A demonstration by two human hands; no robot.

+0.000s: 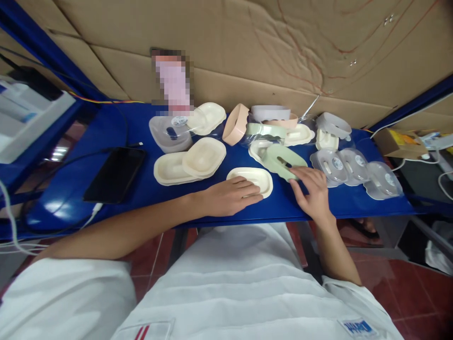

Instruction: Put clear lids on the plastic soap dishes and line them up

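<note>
My left hand (230, 196) lies with its fingers stretched over a shallow cream plastic tray (267, 177) near the table's front edge. Just right of it, my right hand (314, 189) pinches the near edge of a pale green plastic cover (279, 158) with a slot in its middle. This cover is tilted and partly overlaps another cream tray (255, 148) behind it. To the left of my hands, cream trays (205, 158) lie overlapping on the blue table (219, 212).
Clear lidded cases (329, 165) stand at the right. Peach (236, 125), grey and green rings are grouped at the back, near a thin metal tool (309, 106). A black phone (115, 174) with cables lies left. Cardboard (226, 56) walls off the back.
</note>
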